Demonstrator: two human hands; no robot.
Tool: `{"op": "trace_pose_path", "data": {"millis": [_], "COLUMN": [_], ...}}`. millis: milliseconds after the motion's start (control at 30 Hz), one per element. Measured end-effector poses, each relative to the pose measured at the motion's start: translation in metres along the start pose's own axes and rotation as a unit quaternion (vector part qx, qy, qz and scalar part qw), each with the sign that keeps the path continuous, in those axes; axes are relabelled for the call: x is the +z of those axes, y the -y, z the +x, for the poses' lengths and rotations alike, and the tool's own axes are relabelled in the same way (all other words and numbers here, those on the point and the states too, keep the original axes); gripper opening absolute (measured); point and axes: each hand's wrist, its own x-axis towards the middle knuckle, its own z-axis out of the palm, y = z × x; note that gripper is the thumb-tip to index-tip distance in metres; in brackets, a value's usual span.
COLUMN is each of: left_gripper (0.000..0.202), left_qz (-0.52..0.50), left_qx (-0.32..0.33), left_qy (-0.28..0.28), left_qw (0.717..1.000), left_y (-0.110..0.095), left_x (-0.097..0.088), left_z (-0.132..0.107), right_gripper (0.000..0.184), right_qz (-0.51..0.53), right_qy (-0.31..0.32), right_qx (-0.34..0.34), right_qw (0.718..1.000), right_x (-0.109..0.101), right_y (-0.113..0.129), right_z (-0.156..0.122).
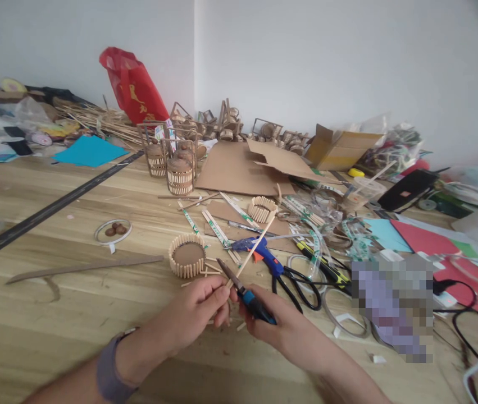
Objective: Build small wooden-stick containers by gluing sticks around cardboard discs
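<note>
My left hand point(207, 303), with a grey band on its wrist, is closed around the lower end of a thin, pale wooden stick point(258, 242), which slants up to the right. In my right hand point(276, 322) is a knife point(255, 306) with a blue and black handle, gripped with its blade crossing the stick near my left fingertips. Just beyond my hands stands a small round basket point(187, 255) walled with short wooden sticks. Short cut stick pieces point(211, 268) lie beside it. A blue glue gun point(259, 249) rests to the right of the basket.
Black-handled scissors point(301, 286) and cables lie at the right. Behind are another stick ring point(263, 209), cardboard sheets point(239, 168) and small lidded stick baskets point(180, 174) in frames. Brown balls sit inside a white ring point(113, 231) at left. A red bag point(133, 87) leans by the wall.
</note>
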Motion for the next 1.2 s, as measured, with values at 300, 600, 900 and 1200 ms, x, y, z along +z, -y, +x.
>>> {"op": "trace_pose_path", "data": {"millis": [300,600,900,1200], "left_gripper": [0.037,0.023,0.033,0.026], "left_qz": [0.096,0.355,0.561,0.655], "left_qx": [-0.002,0.086,0.06,-0.006], "left_qy": [-0.11,-0.049,-0.039,-0.016], "left_qw": [0.989,0.93,0.825,0.755], "left_y": [0.007,0.017,0.012,-0.002], "left_x": [-0.007,0.004,0.013,0.022], "left_z": [0.004,-0.001,0.002,-0.001], "right_gripper": [0.011,0.022,0.007,0.007], "right_qz": [-0.118,-0.258,-0.394,-0.43], "right_qy": [-0.172,-0.18,-0.2,-0.174], "right_qx": [-0.095,-0.17,-0.019,0.038], "right_qw": [0.973,0.934,0.897,0.885], "right_x": [-0.01,0.009,0.026,0.031], "right_y": [-0.01,-0.026,-0.025,-0.014], "right_z": [0.003,0.014,0.018,0.019]}}
